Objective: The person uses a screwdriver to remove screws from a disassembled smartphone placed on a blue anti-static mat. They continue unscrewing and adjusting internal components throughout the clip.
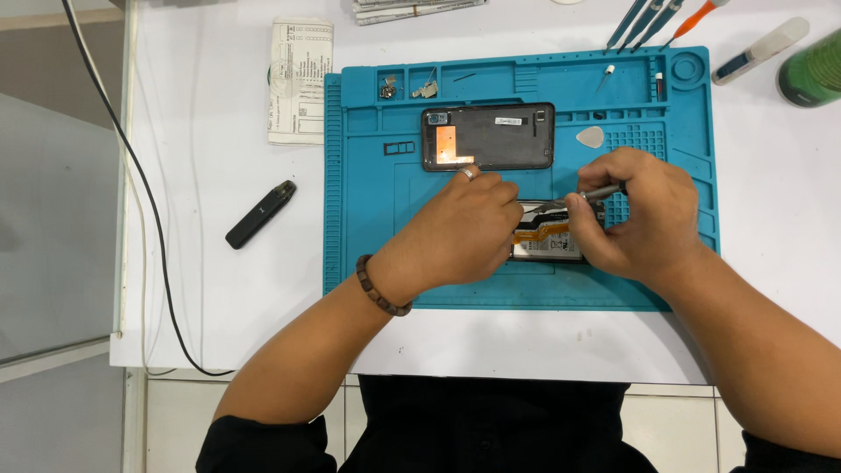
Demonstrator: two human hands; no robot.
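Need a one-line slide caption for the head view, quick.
Left hand steadies an opened phone on a blue mat while the right hand works tweezers over it; the back cover lies above.

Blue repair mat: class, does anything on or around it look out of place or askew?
Little stands out. On the blue repair mat, the phone back cover lies square. Only the black pen-shaped device, off the mat on the table, lies diagonally.
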